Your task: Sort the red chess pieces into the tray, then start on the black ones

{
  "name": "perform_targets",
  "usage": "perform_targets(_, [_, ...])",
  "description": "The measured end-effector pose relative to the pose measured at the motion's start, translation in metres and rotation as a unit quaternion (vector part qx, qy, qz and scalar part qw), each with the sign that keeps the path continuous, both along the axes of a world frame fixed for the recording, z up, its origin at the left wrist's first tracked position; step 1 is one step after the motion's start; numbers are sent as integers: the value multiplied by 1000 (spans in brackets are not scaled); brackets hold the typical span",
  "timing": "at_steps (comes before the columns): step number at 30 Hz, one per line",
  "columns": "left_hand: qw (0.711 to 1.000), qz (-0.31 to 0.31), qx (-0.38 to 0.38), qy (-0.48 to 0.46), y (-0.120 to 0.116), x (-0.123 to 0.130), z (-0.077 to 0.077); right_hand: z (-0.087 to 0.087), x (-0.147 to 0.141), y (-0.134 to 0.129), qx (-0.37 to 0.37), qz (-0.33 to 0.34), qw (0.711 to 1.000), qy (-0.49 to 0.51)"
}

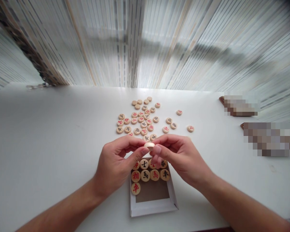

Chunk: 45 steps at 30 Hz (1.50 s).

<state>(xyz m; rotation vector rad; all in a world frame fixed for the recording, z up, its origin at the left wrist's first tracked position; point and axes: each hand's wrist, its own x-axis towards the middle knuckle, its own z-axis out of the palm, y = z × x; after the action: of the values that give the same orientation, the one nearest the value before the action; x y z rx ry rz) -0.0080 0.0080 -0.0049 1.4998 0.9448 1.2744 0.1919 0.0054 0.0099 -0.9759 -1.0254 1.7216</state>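
Between the fingertips of my left hand [122,154] and my right hand [177,153], a round wooden chess piece [149,146] is pinched, its edge turned to the camera. Both hands hold it above the far end of an open cardboard box [154,207]. Rows of pieces with red or black characters lie face up in the box, and a red-marked piece [135,188] sits alone at the left of the nearest row. My right fingers partly cover the farthest visible row. Beyond my hands, many loose pieces [143,124] are scattered on the white table [62,138].
Several pieces at the back show no characters, among them a blank piece [137,107]. A red-marked piece [190,128] lies apart on the right. Two blurred-out brown-edged objects [240,108] stand farther right. Striped curtains [135,42] hang behind the table.
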Motion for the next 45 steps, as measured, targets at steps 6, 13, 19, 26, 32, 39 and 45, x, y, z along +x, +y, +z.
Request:
perform_targets(6, [999, -12, -33, -22, -3, 2, -1, 1, 0, 0, 19, 2, 999, -36])
perform_targets(13, [999, -19, -20, -17, -5, 2, -3, 1, 0, 2, -29, 29, 999, -20])
perform_targets(19, [999, -38, 11, -8, -4, 2, -2, -2, 0, 2, -52, 53, 997, -20])
perform_targets(26, [997, -72, -3, -13, -4, 2, -2, -2, 2, 1, -56, 60, 997, -2])
perform_targets(32, [995, -55, -72, -52, -3, 3, 1, 0, 1, 2, -40, 42, 998, 2])
perform_targets(39, [992, -40, -98, -72, 0, 6, 4, 1, 0, 3, 8, 17, 999, -45])
perform_targets(45, [990, -39, -117, -66, 2, 4, 2, -4, 1, -2, 157, -32, 977, -143])
